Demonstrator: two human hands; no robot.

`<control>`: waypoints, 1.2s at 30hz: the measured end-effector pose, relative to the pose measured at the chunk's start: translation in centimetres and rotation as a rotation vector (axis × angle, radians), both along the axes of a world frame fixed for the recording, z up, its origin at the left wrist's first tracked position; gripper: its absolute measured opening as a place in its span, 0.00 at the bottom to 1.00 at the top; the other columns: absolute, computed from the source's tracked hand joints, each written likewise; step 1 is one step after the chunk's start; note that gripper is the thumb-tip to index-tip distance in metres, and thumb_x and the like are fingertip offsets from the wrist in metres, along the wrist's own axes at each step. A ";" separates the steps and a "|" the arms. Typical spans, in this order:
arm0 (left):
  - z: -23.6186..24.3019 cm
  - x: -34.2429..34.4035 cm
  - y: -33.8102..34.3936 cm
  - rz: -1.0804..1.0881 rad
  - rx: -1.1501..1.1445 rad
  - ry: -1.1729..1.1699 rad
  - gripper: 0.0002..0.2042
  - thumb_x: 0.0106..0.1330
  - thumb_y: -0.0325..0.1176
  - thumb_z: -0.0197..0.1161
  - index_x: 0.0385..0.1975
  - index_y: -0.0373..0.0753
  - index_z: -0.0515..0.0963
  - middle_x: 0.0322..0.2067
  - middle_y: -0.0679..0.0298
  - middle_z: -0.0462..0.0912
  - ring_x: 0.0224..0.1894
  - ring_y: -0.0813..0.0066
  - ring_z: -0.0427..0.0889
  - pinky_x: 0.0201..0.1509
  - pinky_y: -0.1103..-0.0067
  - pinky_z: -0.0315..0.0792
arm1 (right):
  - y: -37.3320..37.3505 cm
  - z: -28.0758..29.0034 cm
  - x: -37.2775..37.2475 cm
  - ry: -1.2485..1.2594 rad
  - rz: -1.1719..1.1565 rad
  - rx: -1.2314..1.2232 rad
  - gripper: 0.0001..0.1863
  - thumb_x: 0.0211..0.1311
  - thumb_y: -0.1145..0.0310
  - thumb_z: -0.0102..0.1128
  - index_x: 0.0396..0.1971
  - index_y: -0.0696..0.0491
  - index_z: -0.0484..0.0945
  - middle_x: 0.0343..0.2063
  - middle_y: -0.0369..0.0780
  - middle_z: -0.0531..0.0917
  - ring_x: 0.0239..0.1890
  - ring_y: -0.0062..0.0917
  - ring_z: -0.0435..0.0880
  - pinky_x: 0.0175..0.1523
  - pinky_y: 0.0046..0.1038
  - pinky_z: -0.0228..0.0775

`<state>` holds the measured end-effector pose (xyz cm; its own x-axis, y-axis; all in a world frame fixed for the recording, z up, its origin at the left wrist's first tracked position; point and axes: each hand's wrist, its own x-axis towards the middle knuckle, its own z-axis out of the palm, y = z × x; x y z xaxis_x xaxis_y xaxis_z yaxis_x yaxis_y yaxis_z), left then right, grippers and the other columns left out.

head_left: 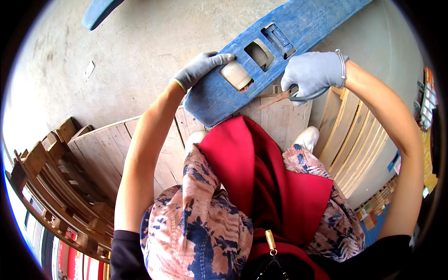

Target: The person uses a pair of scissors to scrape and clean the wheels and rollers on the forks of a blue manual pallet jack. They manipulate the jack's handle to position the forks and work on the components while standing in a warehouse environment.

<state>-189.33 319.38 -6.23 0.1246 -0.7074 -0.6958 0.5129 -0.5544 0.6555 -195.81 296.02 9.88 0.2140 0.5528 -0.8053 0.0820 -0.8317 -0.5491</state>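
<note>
A long blue pallet jack fork (322,18), scuffed and with three rectangular openings, slants across the wooden boards in front of me. Its rounded tip points toward my lap. A pale roller (236,74) shows in the opening nearest the tip, with bits of red at its lower edge. My left hand (199,69), in a grey glove, grips the fork's far-left edge beside that opening. In my right hand (311,74), also gloved, is a pair of scissors (301,97) with dark looped handles and brown, rusty-looking blades. The blades reach toward the fork's near edge; whether they touch anything is unclear.
Wooden planks (112,147) lie under and beside my feet. Stacked wooden pallets (60,172) stand at the left, with more slats (347,126) at the right. Another blue fork tip (98,13) juts in at the top left over the concrete floor (140,28). A red apron (233,149) covers my lap.
</note>
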 end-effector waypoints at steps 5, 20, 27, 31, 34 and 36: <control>-0.1 0.0 -0.2 -0.001 0.000 0.020 0.37 0.57 0.60 0.60 0.54 0.30 0.72 0.45 0.52 0.80 0.45 0.67 0.80 0.53 0.76 0.71 | -1.2 1.7 -3.9 -0.224 -0.242 -0.204 0.12 0.51 0.61 0.63 0.34 0.51 0.80 0.25 0.45 0.82 0.31 0.41 0.82 0.37 0.37 0.72; 0.6 0.1 0.3 -0.033 0.001 -0.043 0.38 0.56 0.61 0.60 0.53 0.29 0.72 0.45 0.52 0.79 0.45 0.66 0.80 0.54 0.76 0.71 | 2.9 2.3 -0.4 -0.474 0.092 -0.269 0.08 0.47 0.66 0.62 0.24 0.56 0.82 0.21 0.47 0.81 0.27 0.39 0.84 0.32 0.35 0.77; 0.1 0.1 0.3 -0.030 0.023 -0.051 0.36 0.58 0.59 0.60 0.53 0.29 0.73 0.44 0.54 0.80 0.45 0.68 0.80 0.53 0.77 0.71 | 4.2 1.0 -1.5 -0.521 0.074 -0.291 0.09 0.46 0.67 0.62 0.22 0.59 0.81 0.19 0.50 0.81 0.23 0.39 0.84 0.28 0.35 0.77; 0.3 0.2 0.6 -0.021 -0.001 -0.031 0.35 0.58 0.58 0.60 0.53 0.29 0.73 0.44 0.54 0.80 0.45 0.69 0.80 0.53 0.77 0.71 | 4.4 -0.3 -2.4 -0.536 0.054 -0.265 0.09 0.46 0.67 0.61 0.21 0.59 0.81 0.20 0.50 0.81 0.24 0.39 0.84 0.29 0.35 0.77; 0.4 0.0 0.4 -0.024 -0.020 -0.029 0.35 0.58 0.58 0.60 0.53 0.29 0.73 0.45 0.54 0.80 0.45 0.69 0.80 0.53 0.77 0.71 | 3.2 -1.9 -1.2 -0.452 0.114 -0.215 0.08 0.48 0.67 0.60 0.24 0.55 0.80 0.21 0.48 0.81 0.26 0.40 0.84 0.32 0.37 0.76; 0.2 0.1 0.4 -0.042 -0.004 -0.044 0.36 0.58 0.58 0.60 0.53 0.29 0.73 0.45 0.54 0.80 0.45 0.68 0.80 0.53 0.77 0.71 | 3.3 -2.6 0.1 -0.382 0.199 -0.193 0.07 0.49 0.66 0.58 0.27 0.52 0.80 0.21 0.46 0.81 0.28 0.40 0.83 0.34 0.38 0.75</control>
